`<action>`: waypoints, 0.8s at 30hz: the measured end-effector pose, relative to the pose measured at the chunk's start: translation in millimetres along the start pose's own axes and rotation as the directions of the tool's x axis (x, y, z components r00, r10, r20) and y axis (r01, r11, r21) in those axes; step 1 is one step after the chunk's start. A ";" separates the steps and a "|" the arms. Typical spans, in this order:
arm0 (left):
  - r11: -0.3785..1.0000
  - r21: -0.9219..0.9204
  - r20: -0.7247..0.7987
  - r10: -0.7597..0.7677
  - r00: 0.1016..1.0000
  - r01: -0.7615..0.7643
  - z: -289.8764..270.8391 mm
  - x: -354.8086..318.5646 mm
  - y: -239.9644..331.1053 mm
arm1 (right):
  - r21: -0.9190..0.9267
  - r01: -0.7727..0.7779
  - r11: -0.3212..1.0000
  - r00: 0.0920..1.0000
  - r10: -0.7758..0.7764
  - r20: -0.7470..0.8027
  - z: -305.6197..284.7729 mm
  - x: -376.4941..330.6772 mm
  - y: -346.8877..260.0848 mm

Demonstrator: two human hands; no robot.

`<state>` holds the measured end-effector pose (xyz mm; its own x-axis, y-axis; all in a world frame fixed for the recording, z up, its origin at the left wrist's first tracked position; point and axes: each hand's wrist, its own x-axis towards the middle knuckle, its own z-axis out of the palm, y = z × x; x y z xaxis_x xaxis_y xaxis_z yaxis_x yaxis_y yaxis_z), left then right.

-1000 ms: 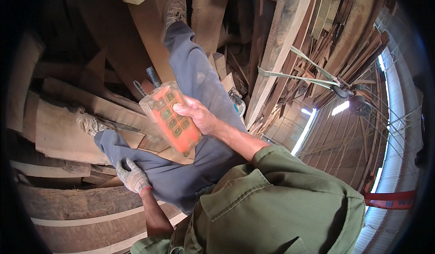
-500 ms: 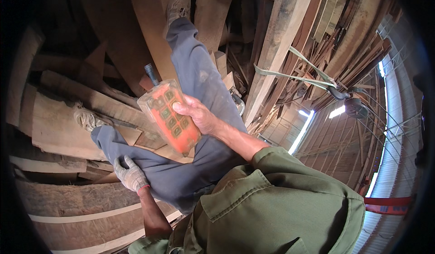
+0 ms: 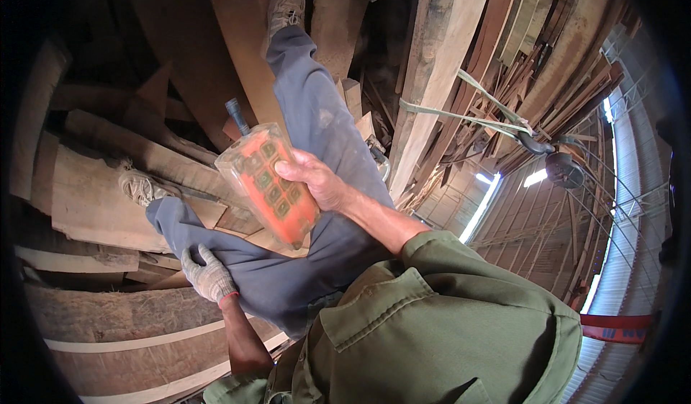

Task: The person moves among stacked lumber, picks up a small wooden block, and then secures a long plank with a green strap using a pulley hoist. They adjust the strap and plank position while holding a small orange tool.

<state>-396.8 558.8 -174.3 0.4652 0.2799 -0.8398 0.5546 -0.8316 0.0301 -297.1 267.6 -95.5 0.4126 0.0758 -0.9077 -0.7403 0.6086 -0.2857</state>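
Right hand [image 3: 317, 181]: bare, grip closed round the right edge of an orange remote [image 3: 268, 186]; thumb lies over the button face, fingers wrap behind.
Remote: long orange box w/ two columns of square dark buttons, inside a clear plastic cover; dark stubby antenna [image 3: 236, 115] at the top end. Held in the air above the lap, not resting on anything.
Long axis: runs from upper left (antenna end) to lower right (rounded bottom end), tilted; button face turned up toward the camera.
Key relation: remote sits just left of the right palm, touching it; left hand is well below and apart, so right hand is the only one on it.
Left hand [image 3: 209, 274]: in a grey knit glove w/ red cuff, fingers curled, pressed on the left thigh of the blue-grey trousers [image 3: 317, 116]; grip holds nothing I can see.
Legs: one stretched up-frame, shoe [image 3: 286, 6] on a plank; other bent left, shoe [image 3: 140, 186] on timber.
Around: stacked planks and slabs [image 3: 93, 209], a big squared beam [image 3: 439, 65] w/ a pale strap [image 3: 461, 116] round it.
Labels/signs: a red strip [image 3: 619, 327] at far right edge, markings too small to tell; button marks unreadable.
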 end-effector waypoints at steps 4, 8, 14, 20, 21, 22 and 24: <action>1.000 -0.004 0.003 -0.003 1.000 0.003 -0.1 0.9 -1.3 | 0.048 0.014 0.999 0.999 -0.015 0.028 -0.6 0.4 0.6; 1.000 0.011 -0.005 0.016 1.000 -0.016 -0.9 1.1 -1.7 | 0.064 0.020 0.998 0.998 -0.024 0.064 -1.4 0.3 -0.3; 1.000 0.002 0.006 0.010 1.000 -0.010 -3.7 -0.8 3.2 | 0.053 0.017 0.998 0.998 -0.019 0.054 -0.6 1.7 -5.9; 1.000 0.004 0.008 0.010 1.000 -0.010 -3.0 -0.6 4.8 | 0.098 -0.018 0.995 0.999 0.014 0.048 -2.7 1.3 -8.4; 1.000 0.009 0.002 0.012 1.000 -0.012 -2.7 -0.7 4.0 | 0.096 -0.024 0.995 0.999 0.019 0.050 -3.2 1.3 -7.3; 1.000 0.025 -0.005 0.007 1.000 -0.007 -3.3 -0.7 4.1 | 0.106 -0.032 0.994 0.998 0.025 0.060 -3.8 0.9 -6.3; 1.000 0.002 -0.018 0.027 0.999 -0.027 -6.6 0.2 3.8 | 0.121 -0.042 0.992 0.997 0.033 0.076 -5.7 -0.2 -5.5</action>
<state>-390.1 558.8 -170.7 0.4929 0.2657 -0.8285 0.5404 -0.8398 0.0522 -296.1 259.8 -95.5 0.4271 0.1553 -0.8908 -0.6871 0.6961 -0.2081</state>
